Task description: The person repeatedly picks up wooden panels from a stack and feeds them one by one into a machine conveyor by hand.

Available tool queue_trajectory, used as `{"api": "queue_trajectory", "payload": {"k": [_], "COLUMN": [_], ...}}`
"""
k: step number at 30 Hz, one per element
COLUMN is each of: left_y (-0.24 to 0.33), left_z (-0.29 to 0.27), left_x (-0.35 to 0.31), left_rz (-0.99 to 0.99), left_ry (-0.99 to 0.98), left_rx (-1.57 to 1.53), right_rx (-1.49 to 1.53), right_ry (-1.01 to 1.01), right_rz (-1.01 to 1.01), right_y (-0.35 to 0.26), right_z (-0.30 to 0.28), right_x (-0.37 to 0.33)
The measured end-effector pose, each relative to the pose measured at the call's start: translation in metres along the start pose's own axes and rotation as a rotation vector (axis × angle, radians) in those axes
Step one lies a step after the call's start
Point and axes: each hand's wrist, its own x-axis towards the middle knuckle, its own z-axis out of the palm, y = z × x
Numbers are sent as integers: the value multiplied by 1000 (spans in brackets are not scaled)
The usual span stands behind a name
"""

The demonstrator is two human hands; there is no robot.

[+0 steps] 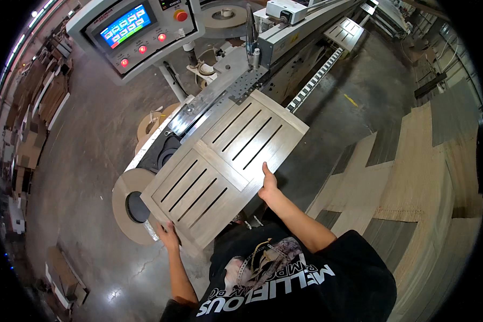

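Note:
A light wood-grain slatted panel [220, 172], with two groups of dark slots, lies slantwise between my hands and the machine. At its near left corner, my left hand [168, 236] grips the edge, its fingers partly hidden by the panel. My right hand [268, 183] holds the panel's right edge, thumb on top and the other fingers out of sight beneath. The panel's far end reaches the edge banding machine [236, 80] beside its metal guide. Under the panel's left side sits a large roll of edge banding [124, 206].
A control panel [129, 35] with a lit screen and red buttons stands at upper left. A chain conveyor track [316, 80] runs away along the machine, toward another slotted panel [344, 33]. Stacked boards [397, 182] fill the right side. Cardboard and boards [37, 123] line the far left.

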Motion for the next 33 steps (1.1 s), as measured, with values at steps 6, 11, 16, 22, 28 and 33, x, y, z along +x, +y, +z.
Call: {"api": "queue_trajectory", "payload": {"k": [6,11,16,22,28,33], "left_y": [50,81,103,129,170,202], "left_z": [18,29,27,52,90,130], "left_x": [-105,-114,-112,-114,-111,-110], "left_rz": [232,135,183,223,210,207], "left_ry": [-131,-132,-199,-210,-222,-212], "left_rx": [327,563,690,766,840,848], "right_rx": [-8,-152,-216,-254,-183,-99], "right_ry": [21,279,344,357,401,331], "right_rz": [64,87,109,58,-2,19], "right_y": [-15,-39,-42,-69,-104,-152], "right_z": [6,40,38,34,27,31], "right_x": [28,-4,5,22,63,80]}}
